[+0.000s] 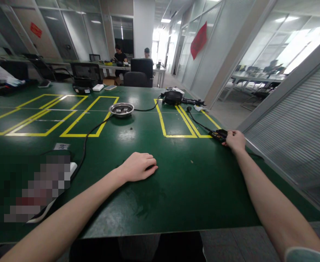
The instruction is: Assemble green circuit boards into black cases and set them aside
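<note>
My left hand [139,166] rests on the green table [176,196] near the middle. Its fingers are loosely bent, the thumb stands a little apart, and nothing shows in it. At the table's right edge, my right hand [235,140] has its fingers closed on the end of a small black device with yellow markings [218,135]; its exact kind I cannot make out. A black cable [199,123] runs from this device to a round black end piece [188,108] lying farther back.
Beyond my left hand sits a steel bowl [121,114] holding small metal parts. A black cable [86,142] runs from it past a blurred-out white object [73,167]. Yellow tape rectangles [180,136] mark the table. Black equipment [173,98] lies at the back. People [120,56] sit farther off.
</note>
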Demonstrator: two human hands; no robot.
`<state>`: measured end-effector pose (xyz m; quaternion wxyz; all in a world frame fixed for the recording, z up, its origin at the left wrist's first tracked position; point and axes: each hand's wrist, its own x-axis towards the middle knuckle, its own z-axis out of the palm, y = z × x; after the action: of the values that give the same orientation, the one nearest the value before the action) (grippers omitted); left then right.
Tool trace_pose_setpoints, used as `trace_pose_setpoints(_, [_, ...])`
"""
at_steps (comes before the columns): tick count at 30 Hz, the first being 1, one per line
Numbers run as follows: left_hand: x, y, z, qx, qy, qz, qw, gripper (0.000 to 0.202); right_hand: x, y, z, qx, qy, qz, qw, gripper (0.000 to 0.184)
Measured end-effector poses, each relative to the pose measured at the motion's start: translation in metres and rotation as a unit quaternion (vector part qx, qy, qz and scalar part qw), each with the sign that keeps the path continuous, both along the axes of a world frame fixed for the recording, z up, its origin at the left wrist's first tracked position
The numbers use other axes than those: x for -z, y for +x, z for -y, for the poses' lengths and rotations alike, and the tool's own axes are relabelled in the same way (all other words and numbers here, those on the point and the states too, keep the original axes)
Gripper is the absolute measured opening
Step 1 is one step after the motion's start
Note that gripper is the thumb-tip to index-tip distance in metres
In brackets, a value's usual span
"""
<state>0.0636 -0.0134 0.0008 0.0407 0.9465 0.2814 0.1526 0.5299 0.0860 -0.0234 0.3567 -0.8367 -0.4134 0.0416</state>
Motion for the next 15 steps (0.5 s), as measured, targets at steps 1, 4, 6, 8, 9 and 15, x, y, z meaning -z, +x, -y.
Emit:
trace_pose_setpoints(1, [0.0,0.0,0.0,-0.003,-0.004,0.002,1.0,0.026,-0.001,-0.001,0.0,0.005,-0.003,-0.014,1.0,0.053])
trace_pose_setpoints(4, [-0.001,0.0,0.0,-0.011,-0.013,0.01,1.0,0.026,-0.004,-0.005,0.002,0.006,0.001,-0.035,0.999,0.054])
trace_pose_setpoints(6, [-0.001,0.0,0.0,-0.011,-0.015,0.013,1.0,0.026,-0.006,-0.008,0.006,0.001,0.006,-0.035,0.999,0.056])
trace_pose_setpoints(8, [-0.001,-0.001,0.0,-0.01,-0.014,0.015,1.0,0.025,-0.01,-0.011,0.01,-0.015,0.01,0.002,1.0,0.051])
trace_pose_setpoints(9, [0.0,-0.001,0.0,-0.009,-0.013,0.016,1.0,0.024,-0.012,-0.012,0.012,-0.026,0.012,0.032,0.999,0.045])
trace_pose_setpoints(15, [-0.001,-0.001,0.0,-0.008,-0.011,0.014,1.0,0.024,-0.017,-0.01,0.012,-0.063,0.038,0.102,0.992,0.032])
